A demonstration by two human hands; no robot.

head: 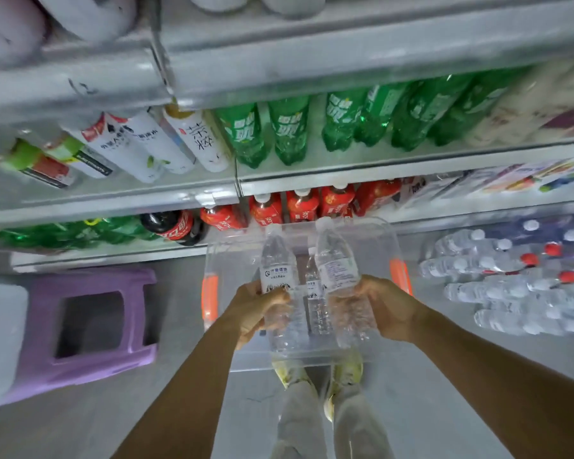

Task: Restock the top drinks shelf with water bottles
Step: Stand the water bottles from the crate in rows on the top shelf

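Since each full water bottle (275, 279) is heavy, smooth and thin-walled, a lower-body wrap suits: the left hand (256, 309) grasps one, the right hand (381, 309) another (337, 263), above the clear bin (378, 233), shelves beyond.

I'm in a shop: metal shelves (345, 167) stocked with rows of green soda bottles (289, 134), red drinks (302, 207), and packed water (511, 286) on the floor.

1. Even, cool, fairly bright indoor light; source not in view.
2. Shadows faint and soft.
3. Motion blur smears the upper shelf edge (312, 58) and frame corners.
4. Wide-angle bend curves the shelves.
5. Sharpest near centre; water bottle labels (275, 273) partly legible.
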